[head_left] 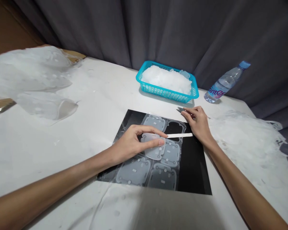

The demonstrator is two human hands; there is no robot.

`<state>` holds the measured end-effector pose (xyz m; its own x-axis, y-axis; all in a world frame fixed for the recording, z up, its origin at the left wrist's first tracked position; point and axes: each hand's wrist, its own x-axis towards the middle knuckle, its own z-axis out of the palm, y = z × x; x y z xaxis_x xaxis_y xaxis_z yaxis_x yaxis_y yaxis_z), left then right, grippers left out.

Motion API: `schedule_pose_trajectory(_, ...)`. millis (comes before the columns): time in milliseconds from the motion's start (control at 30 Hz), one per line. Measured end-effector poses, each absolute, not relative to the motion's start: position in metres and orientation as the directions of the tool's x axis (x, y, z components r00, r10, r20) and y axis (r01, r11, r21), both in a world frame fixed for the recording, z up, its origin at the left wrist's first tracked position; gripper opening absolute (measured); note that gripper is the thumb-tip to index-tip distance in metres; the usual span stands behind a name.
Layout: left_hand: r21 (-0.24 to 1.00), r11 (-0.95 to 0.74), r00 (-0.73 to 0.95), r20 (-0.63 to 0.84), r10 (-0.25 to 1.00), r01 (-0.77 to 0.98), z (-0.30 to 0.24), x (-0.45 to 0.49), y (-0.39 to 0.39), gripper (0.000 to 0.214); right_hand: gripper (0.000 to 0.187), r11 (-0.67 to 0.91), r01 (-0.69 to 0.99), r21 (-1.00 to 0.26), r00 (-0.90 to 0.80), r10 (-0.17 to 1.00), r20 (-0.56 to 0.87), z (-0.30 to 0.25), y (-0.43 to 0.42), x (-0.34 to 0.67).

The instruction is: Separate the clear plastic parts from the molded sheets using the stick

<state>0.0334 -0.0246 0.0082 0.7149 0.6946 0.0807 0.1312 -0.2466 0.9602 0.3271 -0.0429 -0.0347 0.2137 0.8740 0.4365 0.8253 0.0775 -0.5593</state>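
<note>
My left hand [139, 140] is over a black sheet [194, 172], thumb and fingers pinching a translucent plastic piece [152, 154] with rounded corners. Under it on the black sheet lies a clear moulded sheet [134, 171] with several similar pieces outlined in it; one cut-out [174, 128] at its upper right shows black. Closed round small dark snips [180, 110] with two pointed tips, my right hand [198, 123] rests at the black sheet's right edge. A narrow white strip [180, 135] runs between my left fingertip and my right wrist.
Behind the black sheet stands a turquoise basket [168, 93] heaped with white translucent pieces. A water bottle [220, 84] is to its right. Piles of translucent plastic scrap [249, 150] lie at right and film-like sheets [31, 70] at left. A grey curtain [158, 32] hangs behind the table.
</note>
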Motion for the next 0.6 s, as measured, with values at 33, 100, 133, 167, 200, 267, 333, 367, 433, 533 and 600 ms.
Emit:
schedule_pose_trajectory(33,0.964,-0.225,0.714,0.057,0.698,0.143,0.009,0.034,-0.025,0.020,0.049,0.087,0.837,-0.540,0.197,0.873,0.447,-0.037,-0.042,0.328)
schedule_pose_trajectory(100,0.968,-0.182,0.703,0.009,0.711,0.172,0.010,0.034,-0.026,0.023,0.049,0.110,0.858,-0.502,0.158,0.873,0.462,-0.041,-0.041,0.331)
schedule_pose_trajectory(133,0.970,-0.160,0.694,-0.011,0.720,0.182,0.010,0.035,-0.027,0.025,0.050,0.120,0.866,-0.485,0.139,0.874,0.465,-0.043,-0.040,0.333)
schedule_pose_trajectory(167,0.973,-0.138,0.685,-0.028,0.728,0.186,0.010,0.035,-0.027,0.027,0.051,0.126,0.873,-0.471,0.124,0.877,0.464,-0.045,-0.039,0.334)
schedule_pose_trajectory(200,0.975,-0.116,0.678,-0.044,0.733,0.188,0.009,0.035,-0.027,0.028,0.051,0.129,0.878,-0.460,0.113,0.880,0.462,-0.047,-0.038,0.335)
schedule_pose_trajectory(267,0.979,-0.088,0.672,-0.060,0.738,0.184,0.008,0.036,-0.027,0.031,0.050,0.129,0.886,-0.445,0.102,0.883,0.459,-0.049,-0.037,0.336)
schedule_pose_trajectory(333,0.978,-0.107,0.676,-0.044,0.736,0.181,0.008,0.036,-0.026,0.032,0.048,0.129,0.891,-0.436,0.100,0.880,0.464,-0.049,-0.037,0.336)
schedule_pose_trajectory(367,0.975,-0.130,0.681,-0.028,0.732,0.181,0.009,0.035,-0.025,0.031,0.047,0.131,0.891,-0.434,0.098,0.879,0.467,-0.048,-0.038,0.335)
schedule_pose_trajectory(433,0.966,-0.179,0.688,0.003,0.726,0.185,0.010,0.035,-0.025,0.027,0.044,0.137,0.894,-0.426,0.092,0.876,0.474,-0.046,-0.039,0.332)
schedule_pose_trajectory(533,0.957,-0.214,0.695,0.020,0.719,0.194,0.012,0.034,-0.025,0.021,0.041,0.140,0.903,-0.406,0.087,0.866,0.492,-0.042,-0.041,0.327)
schedule_pose_trajectory(600,0.958,-0.216,0.693,0.025,0.721,0.190,0.012,0.034,-0.025,0.020,0.036,0.141,0.902,-0.408,0.095,0.858,0.505,-0.039,-0.042,0.324)
